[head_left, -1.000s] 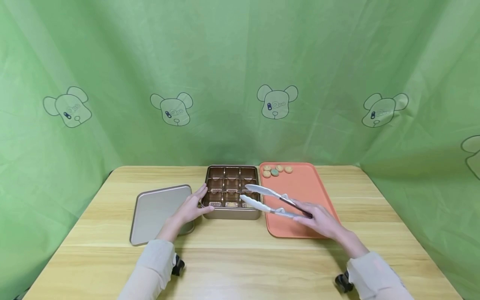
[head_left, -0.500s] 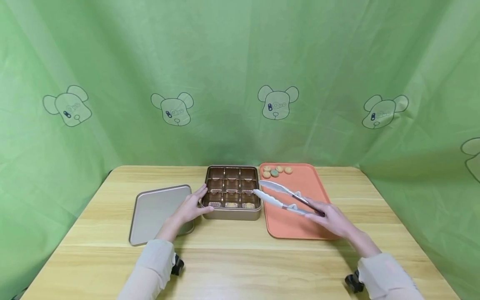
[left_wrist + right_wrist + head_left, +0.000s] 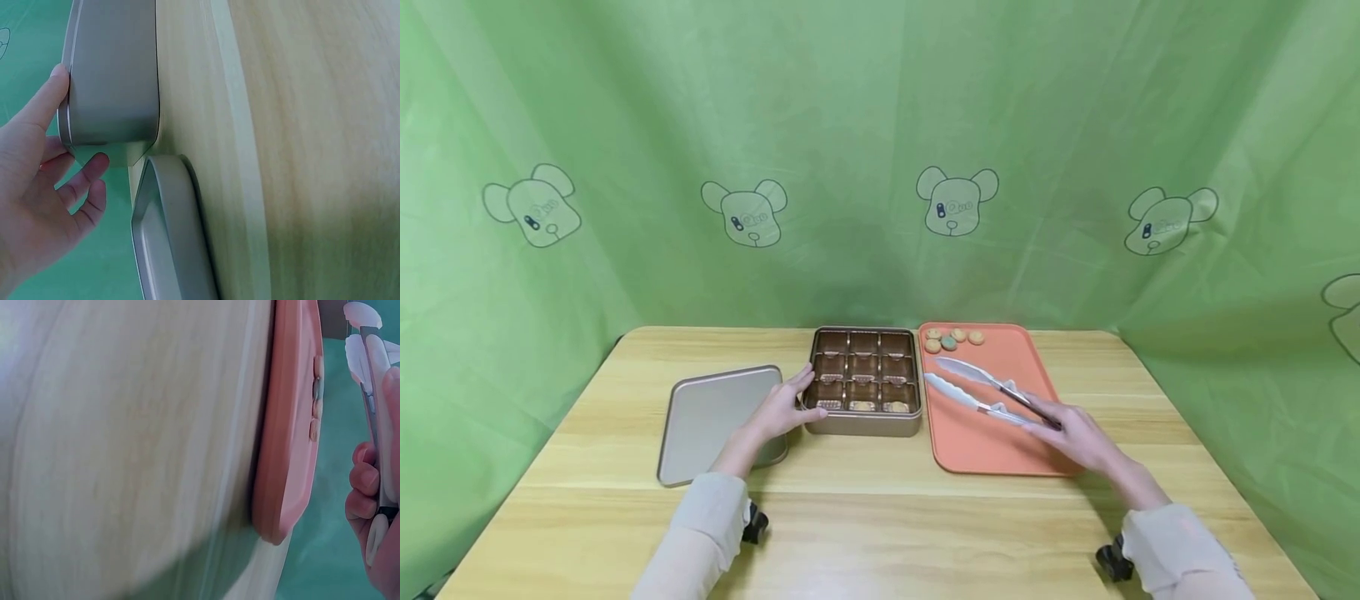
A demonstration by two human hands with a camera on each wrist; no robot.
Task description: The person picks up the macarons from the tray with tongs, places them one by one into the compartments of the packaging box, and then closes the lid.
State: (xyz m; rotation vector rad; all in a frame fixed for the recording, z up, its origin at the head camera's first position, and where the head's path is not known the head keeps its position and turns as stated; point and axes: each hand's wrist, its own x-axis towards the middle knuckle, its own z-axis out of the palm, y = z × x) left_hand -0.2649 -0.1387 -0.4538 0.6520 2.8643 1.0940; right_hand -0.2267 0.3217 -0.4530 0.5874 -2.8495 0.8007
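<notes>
My left hand (image 3: pixel 778 412) grips the near left corner of a metal tin (image 3: pixel 865 425), thumb on the front rim and fingers along its left side. A brown plastic insert (image 3: pixel 863 367) divides the tin into compartments. Two beige cookies, one a round cookie (image 3: pixel 896 407), lie in the front middle and front right compartments. My right hand (image 3: pixel 1082 435) holds metal tongs (image 3: pixel 967 370) with pale tips, their arms spread apart over the coral tray (image 3: pixel 992 454). Nothing is between the tips. Several small cookies, one of them a green cookie (image 3: pixel 949 342), sit at the tray's far left corner.
A flat metal lid (image 3: pixel 711 425) lies on the wooden table (image 3: pixel 865 542) to the left of the tin, partly under my left forearm. The tray stands close against the tin's right side. A green curtain (image 3: pixel 850 275) hangs behind the table.
The tongs have moved right, from over the tin's front right part to over the tray. The cookie in the front right compartment now shows fully. My left hand stays at the tin's corner.
</notes>
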